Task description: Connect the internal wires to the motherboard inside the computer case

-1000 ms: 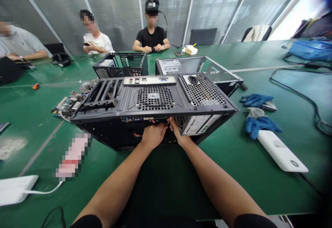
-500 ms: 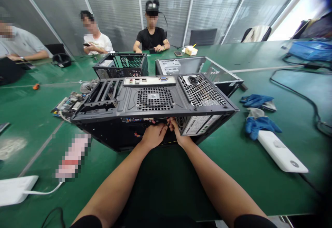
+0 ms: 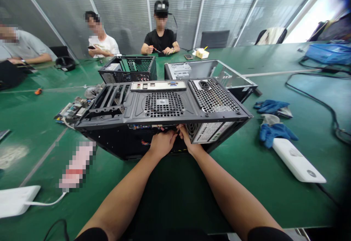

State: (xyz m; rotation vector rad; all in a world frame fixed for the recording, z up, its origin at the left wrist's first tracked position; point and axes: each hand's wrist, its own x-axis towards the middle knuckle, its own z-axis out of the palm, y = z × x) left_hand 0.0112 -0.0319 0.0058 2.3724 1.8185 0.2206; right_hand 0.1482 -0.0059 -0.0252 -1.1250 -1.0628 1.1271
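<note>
Two hands are pushed into the open side of the case (image 3: 164,113), which lies flat on the green table (image 3: 246,182) right in front of the person. The left hand (image 3: 161,143) and the right hand (image 3: 189,140) touch each other just under the top edge of the case. The fingers are curled in tight around some small wires (image 3: 175,132) with a bit of red on them, but the wires are mostly hidden, so I cannot tell which hand really pinches them. Just right of the hands sits the power box (image 3: 211,131), already in its corner. The back plate with its plugs is also in place above the hands. The side cover is off, so the work inside looks only partly done. Left of the hands, past the case, lies a loose board (image 3: 71,110). Behind the hands stand two more cases. Well off to the right lie blue gloves (image 3: 275,130) and a white box (image 3: 297,160). Far behind, three people sit at the table.
</note>
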